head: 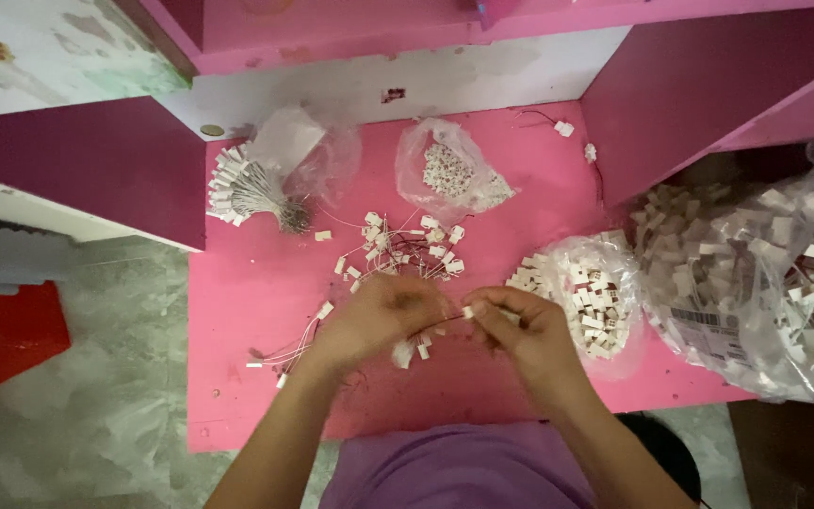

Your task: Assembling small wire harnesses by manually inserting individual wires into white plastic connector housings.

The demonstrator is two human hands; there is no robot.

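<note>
Seen from above, two bare hands meet over a pink table (256, 283). The left hand (379, 316) is curled, knuckles up, its fingertips hidden beneath it and blurred; it seems to pinch thin wires, with a small white connector (405, 353) hanging just under it, though the exact grip is hard to make out. The right hand (520, 330) pinches a tiny white piece (468, 311) between thumb and forefinger, close to the left hand. Both forearms rise from the bottom edge, above a purple shirt that is cut off there. Just beyond the hands lies a loose pile of wired connectors (402, 247). Further left sits a tied bundle (247, 193). To the right, clear bags of white connectors (595, 292) are partly cropped by the frame's edge.
</note>
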